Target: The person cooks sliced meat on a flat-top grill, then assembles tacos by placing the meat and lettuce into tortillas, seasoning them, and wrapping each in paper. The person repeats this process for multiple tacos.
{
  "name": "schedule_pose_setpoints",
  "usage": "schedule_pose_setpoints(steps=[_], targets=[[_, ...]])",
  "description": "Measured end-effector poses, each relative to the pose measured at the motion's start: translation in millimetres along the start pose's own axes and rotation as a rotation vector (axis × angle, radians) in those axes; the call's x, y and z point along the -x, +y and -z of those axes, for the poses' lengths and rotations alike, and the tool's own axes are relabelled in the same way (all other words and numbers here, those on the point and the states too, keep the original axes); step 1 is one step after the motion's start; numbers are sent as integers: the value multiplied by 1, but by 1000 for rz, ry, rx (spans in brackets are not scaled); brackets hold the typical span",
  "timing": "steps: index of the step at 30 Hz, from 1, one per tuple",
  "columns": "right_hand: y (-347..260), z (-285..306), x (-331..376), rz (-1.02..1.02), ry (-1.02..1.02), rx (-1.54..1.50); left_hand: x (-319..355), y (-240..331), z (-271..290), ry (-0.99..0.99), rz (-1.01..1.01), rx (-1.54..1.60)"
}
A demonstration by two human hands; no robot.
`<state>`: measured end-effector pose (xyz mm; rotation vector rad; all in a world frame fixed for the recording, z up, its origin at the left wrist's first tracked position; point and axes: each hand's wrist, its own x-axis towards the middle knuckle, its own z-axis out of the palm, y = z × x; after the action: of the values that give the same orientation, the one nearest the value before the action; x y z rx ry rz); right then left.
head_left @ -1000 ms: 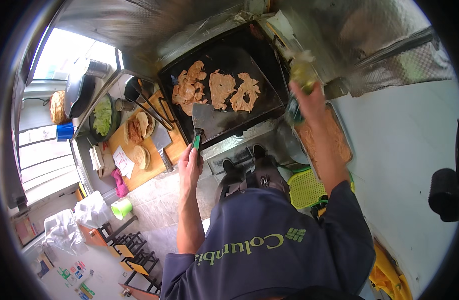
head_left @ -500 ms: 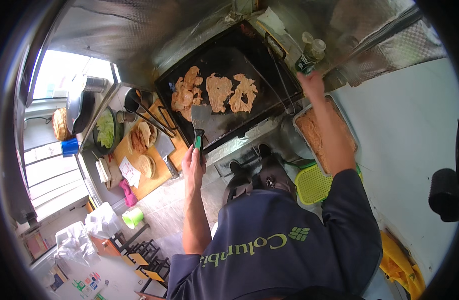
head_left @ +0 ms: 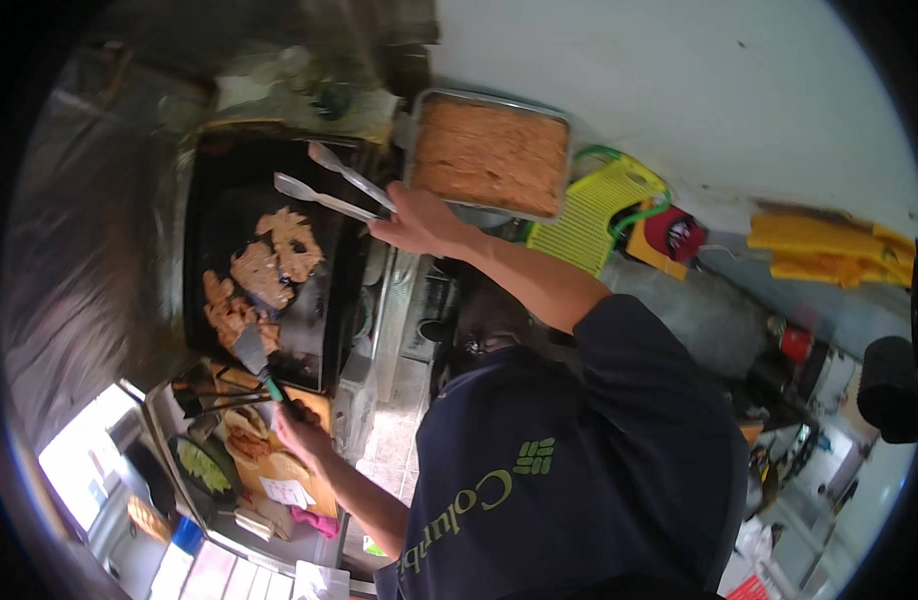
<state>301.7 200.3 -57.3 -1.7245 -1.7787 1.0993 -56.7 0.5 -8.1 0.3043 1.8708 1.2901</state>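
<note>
Tending meat, seemingly, toward the edge of the griddle by the board: left hand wrapped round a spatula, right hand clasping parted tongs; turning would want the spatula underneath.

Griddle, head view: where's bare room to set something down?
On the griddle, between the meat and the griddle's right edge in the picture; also above the meat, left of the tongs, though dimly seen. Crowded: lower left, where the spatula overlaps the lowest meat in view.
</note>
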Motion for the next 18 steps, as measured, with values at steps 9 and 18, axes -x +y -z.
schedule_pose_setpoints(steps=[9, 18], targets=[[149, 91, 146, -529, 227, 345, -66, 27, -5, -71, 4, 22], [193, 65, 150, -408, 203, 557, -54, 40, -42, -137, 32, 23]])
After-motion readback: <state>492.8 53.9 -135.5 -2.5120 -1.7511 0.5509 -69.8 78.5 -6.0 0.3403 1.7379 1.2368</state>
